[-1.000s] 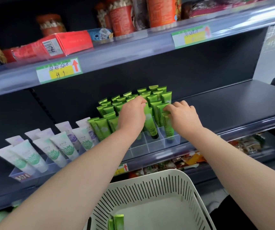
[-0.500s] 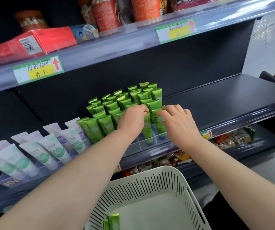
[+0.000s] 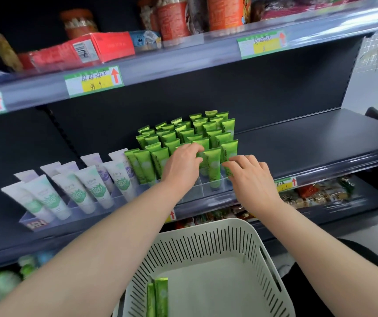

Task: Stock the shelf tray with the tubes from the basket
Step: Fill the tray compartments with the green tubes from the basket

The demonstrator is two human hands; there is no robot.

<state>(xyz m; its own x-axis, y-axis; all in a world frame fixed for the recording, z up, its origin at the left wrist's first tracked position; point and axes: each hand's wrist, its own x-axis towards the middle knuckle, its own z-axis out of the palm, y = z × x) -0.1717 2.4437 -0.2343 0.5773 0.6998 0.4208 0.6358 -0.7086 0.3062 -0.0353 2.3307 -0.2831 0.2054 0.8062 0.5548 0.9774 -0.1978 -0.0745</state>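
Several rows of green tubes (image 3: 183, 136) stand in a clear divided tray (image 3: 206, 191) on the middle shelf. My left hand (image 3: 180, 167) reaches into the front row, its curled fingers pinching the top of a green tube (image 3: 202, 167) that stands in a front compartment. My right hand (image 3: 250, 177) is at the tray's front right corner, fingers loosely spread, with the fingertips touching the rightmost front tube (image 3: 229, 149). Between the two hands one tube (image 3: 213, 168) stands by itself. Below, a white slotted basket (image 3: 206, 234) holds two green tubes (image 3: 158, 296) at its near left.
White and lilac tubes (image 3: 87, 186) lean in another clear tray to the left. The dark shelf (image 3: 309, 145) runs on to the right of the green tubes. Red boxes and cans fill the upper shelf (image 3: 183, 58); snack packets (image 3: 316, 193) lie on the shelf below.
Both hands have drawn back toward the tray's front, and the tubes they were lowering now stand in the front compartments. The view has shifted slightly.
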